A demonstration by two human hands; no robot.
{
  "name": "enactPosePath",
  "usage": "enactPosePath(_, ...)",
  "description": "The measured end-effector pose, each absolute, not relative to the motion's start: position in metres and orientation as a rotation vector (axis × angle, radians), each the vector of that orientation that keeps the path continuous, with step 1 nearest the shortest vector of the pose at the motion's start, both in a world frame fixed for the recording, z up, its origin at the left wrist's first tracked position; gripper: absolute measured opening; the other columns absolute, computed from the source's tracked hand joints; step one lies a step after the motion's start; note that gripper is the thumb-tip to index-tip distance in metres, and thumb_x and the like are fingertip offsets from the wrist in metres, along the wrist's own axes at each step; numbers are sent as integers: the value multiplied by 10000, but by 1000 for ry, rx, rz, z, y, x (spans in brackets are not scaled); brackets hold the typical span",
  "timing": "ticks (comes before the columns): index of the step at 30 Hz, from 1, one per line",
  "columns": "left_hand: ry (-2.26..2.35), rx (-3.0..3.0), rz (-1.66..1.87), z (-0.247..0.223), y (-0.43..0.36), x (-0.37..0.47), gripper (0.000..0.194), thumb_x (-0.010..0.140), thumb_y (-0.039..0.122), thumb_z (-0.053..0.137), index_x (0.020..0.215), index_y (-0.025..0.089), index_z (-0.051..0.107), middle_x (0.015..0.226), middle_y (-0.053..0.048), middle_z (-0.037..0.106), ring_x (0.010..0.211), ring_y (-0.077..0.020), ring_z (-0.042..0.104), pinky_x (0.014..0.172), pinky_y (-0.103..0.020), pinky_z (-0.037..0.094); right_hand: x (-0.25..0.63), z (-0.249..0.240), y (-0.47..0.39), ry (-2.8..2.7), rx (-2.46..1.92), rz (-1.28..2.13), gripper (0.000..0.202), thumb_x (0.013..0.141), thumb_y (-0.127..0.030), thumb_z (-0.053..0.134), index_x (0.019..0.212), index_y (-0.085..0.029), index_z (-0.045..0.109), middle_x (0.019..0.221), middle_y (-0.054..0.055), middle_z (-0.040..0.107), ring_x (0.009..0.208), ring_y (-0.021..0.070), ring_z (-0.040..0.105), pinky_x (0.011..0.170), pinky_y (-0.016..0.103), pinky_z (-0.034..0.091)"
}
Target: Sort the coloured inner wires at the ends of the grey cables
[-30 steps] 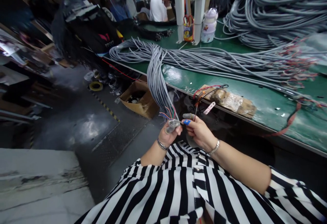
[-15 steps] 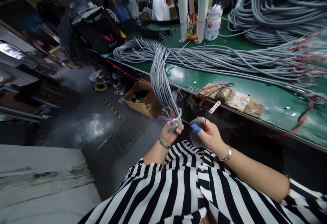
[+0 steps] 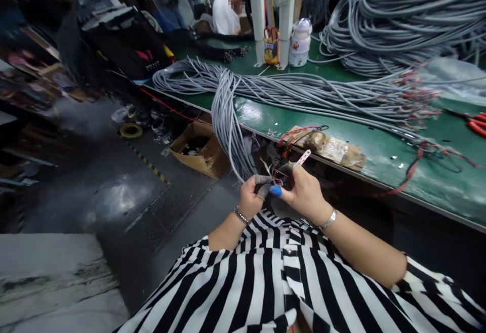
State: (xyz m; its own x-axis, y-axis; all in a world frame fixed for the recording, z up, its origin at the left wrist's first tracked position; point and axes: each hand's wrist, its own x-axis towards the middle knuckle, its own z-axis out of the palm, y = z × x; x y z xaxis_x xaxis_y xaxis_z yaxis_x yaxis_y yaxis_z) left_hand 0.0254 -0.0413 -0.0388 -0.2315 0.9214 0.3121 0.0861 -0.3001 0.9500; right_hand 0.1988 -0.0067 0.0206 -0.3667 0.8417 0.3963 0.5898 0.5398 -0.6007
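Observation:
My left hand, with grey coverings on its fingers, is closed around the end of a grey cable in the bundle that hangs over the table's edge. Thin coloured wires stick out of that end, between my two hands. My right hand is bent close beside them, its thumb wrapped in blue tape and a grey covering on a finger. Its fingertips are curled at the wires, and what they pinch is too small and dark to make out.
Grey cables lie along the green table, with large coils behind. A taped wooden block sits at the front edge. Red-handled pliers lie at right. Below stands a cardboard box. A person sits beyond.
The coloured wires at the cable end have swung from left of my left hand to between both hands. My right hand has come nearer to my left. The view has shifted slightly right.

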Motion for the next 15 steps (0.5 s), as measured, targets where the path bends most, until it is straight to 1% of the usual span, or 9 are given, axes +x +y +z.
enactPosePath(2, 1342, 1481, 1636, -38, -40, 26, 166, 722, 287, 781, 865, 203, 758, 826, -61, 724, 808, -205, 643, 848, -348, 483, 201, 18, -4, -2102, -1202, 488, 493, 796, -684, 564, 867, -196, 574, 734, 67, 609, 617, 202, 557, 566, 298, 369)
enactPosePath(5, 1414, 1572, 1708, -40, -37, 27, 166, 685, 256, 795, 842, 220, 757, 823, -67, 720, 820, -228, 634, 852, -369, 473, 203, 15, -2, -2078, -1207, 601, 436, 817, -640, 566, 766, -208, 540, 652, 37, 577, 566, 170, 510, 544, 279, 332)
enactPosePath(7, 1439, 1624, 1732, -42, -35, 27, 157, 672, 242, 794, 822, 224, 750, 809, -67, 716, 800, -230, 627, 822, -368, 476, 203, 13, -2, -2023, -1183, 743, 372, 861, -561, 547, 736, -211, 530, 629, 23, 565, 561, 156, 491, 553, 276, 342)
enactPosePath(9, 1463, 1668, 1734, -44, -33, 26, 144, 676, 234, 783, 815, 226, 746, 796, -66, 715, 785, -228, 625, 805, -366, 478, 200, 10, -3, -1934, -1140, 907, 312, 878, -489, 547, 737, -211, 542, 638, 15, 572, 579, 151, 490, 575, 276, 370)
enactPosePath(12, 1491, 1662, 1757, -44, -32, 25, 127, 683, 229, 778, 807, 224, 750, 785, -66, 715, 789, -231, 636, 817, -371, 483, 193, 6, -6, -1707, -1040, 1149, 281, 832, -471, 609, 757, -204, 566, 682, 10, 586, 627, 146, 493, 610, 276, 409)
enactPosePath(15, 1468, 1598, 1742, -40, -32, 25, 144, 705, 219, 770, 849, 213, 759, 825, -70, 726, 812, -223, 653, 837, -361, 491, 186, 1, -10, -1418, -948, 1451, 338, 773, -517, 662, 744, -202, 542, 637, -21, 518, 564, 110, 418, 544, 248, 378)
